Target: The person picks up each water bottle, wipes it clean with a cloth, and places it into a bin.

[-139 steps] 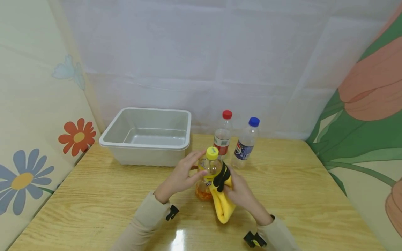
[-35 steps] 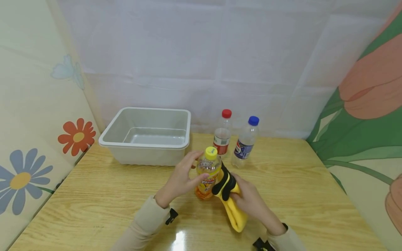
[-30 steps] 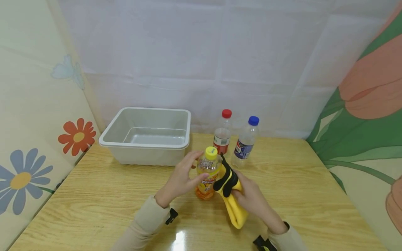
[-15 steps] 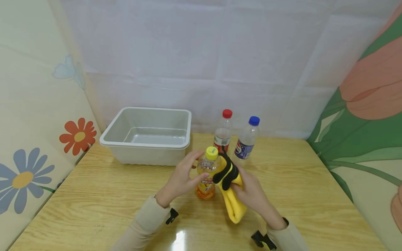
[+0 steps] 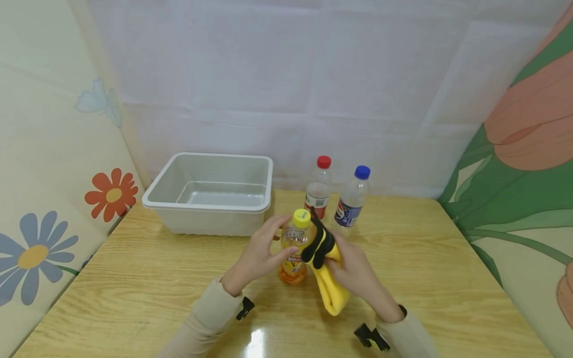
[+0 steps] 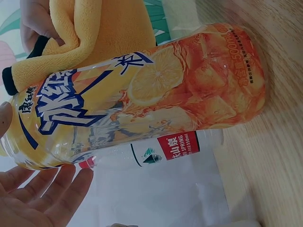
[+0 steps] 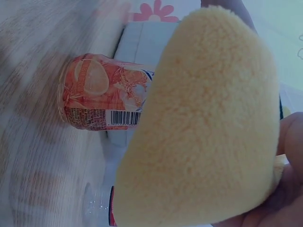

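Note:
An iced tea bottle (image 5: 293, 271) with a yellow cap stands upright on the table, its orange lemon-printed label filling much of the left wrist view. My left hand (image 5: 256, 254) holds it around its upper part, thumb on the near side and fingers on the far side. In my right hand (image 5: 354, 268) is a folded yellow cloth (image 5: 332, 291) with black edging, gripped between thumb and fingers. The cloth's upper end lies against the bottle's right side near the shoulder, while its lower fold hangs down. From the right wrist, the fluffy cloth (image 7: 203, 123) hides the bottle's upper part.
Behind the iced tea bottle stand a red-capped bottle (image 5: 317, 191) and a blue-capped Pepsi bottle (image 5: 349, 211). A grey plastic bin (image 5: 210, 219) sits at the back left of the wooden table (image 5: 147, 293). White sheeting covers the wall behind.
The bottle's printed label has come round toward the head view since the earliest frame. Lately the right hand has shifted the cloth slightly up and left along the bottle; the left hand stays put.

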Demonstrator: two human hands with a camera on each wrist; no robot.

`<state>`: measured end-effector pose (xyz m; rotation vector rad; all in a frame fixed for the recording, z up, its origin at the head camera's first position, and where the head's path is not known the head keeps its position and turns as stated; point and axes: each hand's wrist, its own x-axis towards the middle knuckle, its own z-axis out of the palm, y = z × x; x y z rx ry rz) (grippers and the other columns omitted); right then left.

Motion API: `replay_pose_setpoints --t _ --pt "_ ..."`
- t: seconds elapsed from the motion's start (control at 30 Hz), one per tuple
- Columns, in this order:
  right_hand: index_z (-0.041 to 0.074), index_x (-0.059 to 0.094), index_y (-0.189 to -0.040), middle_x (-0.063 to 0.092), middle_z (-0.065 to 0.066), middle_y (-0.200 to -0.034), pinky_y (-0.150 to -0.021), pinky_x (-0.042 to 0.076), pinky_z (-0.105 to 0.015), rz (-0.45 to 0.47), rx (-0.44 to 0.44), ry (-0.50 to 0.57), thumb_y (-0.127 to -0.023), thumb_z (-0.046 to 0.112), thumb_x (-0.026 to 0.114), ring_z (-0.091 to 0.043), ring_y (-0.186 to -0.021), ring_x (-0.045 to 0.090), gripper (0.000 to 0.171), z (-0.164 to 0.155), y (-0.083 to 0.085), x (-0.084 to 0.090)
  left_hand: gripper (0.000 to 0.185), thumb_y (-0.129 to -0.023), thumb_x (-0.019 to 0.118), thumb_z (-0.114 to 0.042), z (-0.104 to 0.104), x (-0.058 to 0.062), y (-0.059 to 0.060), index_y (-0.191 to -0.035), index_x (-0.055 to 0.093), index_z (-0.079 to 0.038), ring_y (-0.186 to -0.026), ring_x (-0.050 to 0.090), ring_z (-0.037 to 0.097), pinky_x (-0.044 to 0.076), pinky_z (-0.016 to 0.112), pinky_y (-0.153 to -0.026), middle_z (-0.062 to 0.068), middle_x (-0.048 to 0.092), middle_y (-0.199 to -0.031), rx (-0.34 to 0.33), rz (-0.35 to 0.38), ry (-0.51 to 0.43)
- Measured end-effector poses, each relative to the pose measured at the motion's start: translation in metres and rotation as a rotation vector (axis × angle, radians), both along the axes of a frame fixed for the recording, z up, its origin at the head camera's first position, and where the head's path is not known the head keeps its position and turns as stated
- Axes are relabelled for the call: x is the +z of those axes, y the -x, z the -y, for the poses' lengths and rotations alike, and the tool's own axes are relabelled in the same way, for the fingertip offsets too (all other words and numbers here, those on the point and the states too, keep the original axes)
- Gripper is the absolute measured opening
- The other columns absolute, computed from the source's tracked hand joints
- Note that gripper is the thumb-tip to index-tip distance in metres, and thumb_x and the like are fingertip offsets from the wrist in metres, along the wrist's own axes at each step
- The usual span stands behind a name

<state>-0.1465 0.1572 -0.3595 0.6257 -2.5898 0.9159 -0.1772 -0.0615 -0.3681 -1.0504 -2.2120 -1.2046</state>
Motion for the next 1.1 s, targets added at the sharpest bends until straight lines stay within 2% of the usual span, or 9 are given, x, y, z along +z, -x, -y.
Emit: replay_pose_setpoints --t 0.23,0.47,0.57,0.83,1.1 --pt "0.000 0.052 -0.120 0.063 -0.011 -0.087 -0.062 0.048 -0.033 0.011 0.003 -0.010 -0.066 -0.009 0.068 -0.017 -0.071 0.054 0.057 0.002 0.002 0.000 0.061 -0.080 0.069 -0.018 0.000 -0.001 0.001 -0.129 0.041 0.005 -0.101 0.053 0.025 0.055 0.035 -0.071 0.016 0.050 -0.122 -0.007 -0.006 -0.010" --pt "-0.001 0.051 -0.123 0.063 -0.015 -0.096 -0.065 0.048 -0.037 0.019 0.003 -0.003 -0.067 -0.011 0.067 -0.022 -0.077 0.056 0.059 0.004 0.002 -0.001 0.061 -0.079 0.070 -0.019 0.000 -0.002 0.001 -0.128 0.042 0.005 -0.101 0.053 0.024 0.052 0.024 -0.073 0.016 0.051 -0.121 0.004 0.001 -0.004" --pt "-0.002 0.050 -0.124 0.063 -0.016 -0.097 -0.066 0.049 -0.038 0.024 0.002 0.002 -0.067 -0.012 0.067 -0.024 -0.078 0.058 0.060 0.005 0.002 -0.002 0.061 -0.079 0.070 -0.018 0.001 -0.002 0.001 -0.128 0.042 0.005 -0.101 0.053 0.025 0.052 0.023 -0.073 0.016 0.051 -0.121 0.001 0.002 -0.008" --pt "-0.004 0.049 -0.124 0.063 -0.019 -0.100 -0.070 0.051 -0.040 0.042 0.011 0.032 -0.066 -0.012 0.066 -0.026 -0.080 0.059 0.061 0.006 0.003 -0.007 0.060 -0.079 0.070 -0.017 0.001 -0.002 0.001 -0.128 0.042 0.005 -0.102 0.053 0.024 0.055 0.032 -0.071 0.016 0.050 -0.123 0.001 0.011 -0.020" --pt "-0.003 0.049 -0.124 0.063 -0.019 -0.099 -0.071 0.050 -0.041 0.076 0.003 0.028 -0.067 -0.011 0.066 -0.028 -0.081 0.059 0.061 0.008 0.004 -0.015 0.059 -0.080 0.070 -0.016 0.001 -0.002 0.001 -0.128 0.042 0.005 -0.101 0.053 0.024 0.055 0.033 -0.071 0.016 0.051 -0.121 -0.003 0.015 -0.024"
